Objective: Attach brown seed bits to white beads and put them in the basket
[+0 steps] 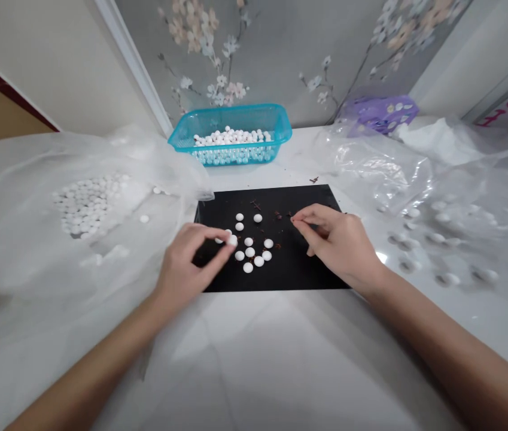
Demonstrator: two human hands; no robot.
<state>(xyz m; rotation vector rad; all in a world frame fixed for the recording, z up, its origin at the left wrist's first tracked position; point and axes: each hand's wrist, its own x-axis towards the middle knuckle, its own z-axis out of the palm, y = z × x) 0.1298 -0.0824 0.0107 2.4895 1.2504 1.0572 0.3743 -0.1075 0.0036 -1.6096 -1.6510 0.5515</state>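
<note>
My left hand (191,254) is closed in a pinch, a small white ball (233,240) between thumb and forefinger. It hovers over the left part of a black mat (307,272). Over the right part, thumb and forefinger of my right hand (332,239) press together. What they hold is too small to make out; a reddish speck shows at the tips. Between the hands several loose white balls (250,252) lie on the mat. Thin dark red bits (277,215) are scattered near them, some beside my right fingertips.
A blue plastic basket (231,114) of white balls stands behind the mat. On the left lies a clear plastic bag (24,197) with a heap of balls. Another clear bag (383,170) and a purple packet (383,114) are on the right, with more balls around that bag.
</note>
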